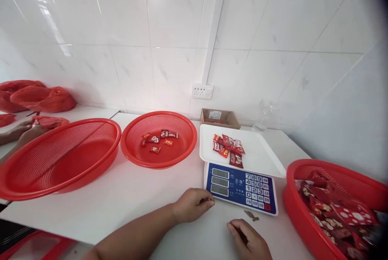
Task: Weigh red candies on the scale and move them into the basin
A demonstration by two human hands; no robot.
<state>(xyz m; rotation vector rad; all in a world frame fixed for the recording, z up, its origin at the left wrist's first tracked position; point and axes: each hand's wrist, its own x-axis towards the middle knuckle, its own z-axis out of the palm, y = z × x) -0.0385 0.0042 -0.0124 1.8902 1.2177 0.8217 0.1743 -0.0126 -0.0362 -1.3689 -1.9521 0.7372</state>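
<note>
My left hand (pixel 194 204) rests on the white table at the lower left corner of a digital scale (pixel 242 187), its fingers loosely curled and nothing visible in them. Lower right, my right hand (pixel 250 239) lies in front of the scale, also curled, and no held thing shows. A small brown scrap (pixel 251 215) lies between that hand and the scale. On the scale's white tray (pixel 263 155) sits a small pile of red-wrapped snack packets (pixel 232 147). The scale's display figures are too faint to read.
A red basket (pixel 286 195) full of packets stands at right. A red colander (pixel 159 163) holds several packets; a larger one (pixel 91 171) is at left. A cardboard box (pixel 224 119) stands behind the tray. Far left, another person's hands (pixel 26 133) handle a red bag (pixel 51 120).
</note>
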